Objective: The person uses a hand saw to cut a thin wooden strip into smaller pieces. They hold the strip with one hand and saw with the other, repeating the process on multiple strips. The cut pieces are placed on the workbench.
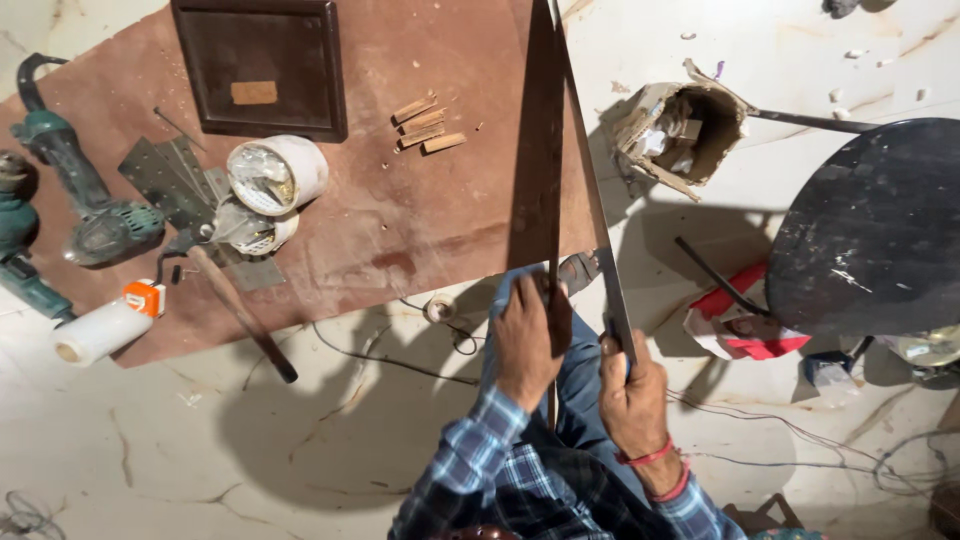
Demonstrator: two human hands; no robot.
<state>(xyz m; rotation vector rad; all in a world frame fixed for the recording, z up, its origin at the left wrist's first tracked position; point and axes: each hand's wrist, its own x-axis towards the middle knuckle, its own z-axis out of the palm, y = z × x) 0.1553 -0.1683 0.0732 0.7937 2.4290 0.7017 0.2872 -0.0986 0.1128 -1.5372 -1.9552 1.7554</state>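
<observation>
Two hands [530, 335] grip dark board [540, 150] (top cut off); saw [600, 220] beside.

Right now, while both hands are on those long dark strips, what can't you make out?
Head view:
- Long dark wooden strip: its far end is cut off by the top edge.
- Left hand: the grip's fingertips are hidden behind the strip.
- Right hand on the thin dark strip: the palm is hidden.
- Torn cardboard box: contents too small.

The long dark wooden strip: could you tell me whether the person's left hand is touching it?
Touching. The head view shows the left hand wrapped around the lower end of the long dark wooden strip, fingers closed on it.
</observation>
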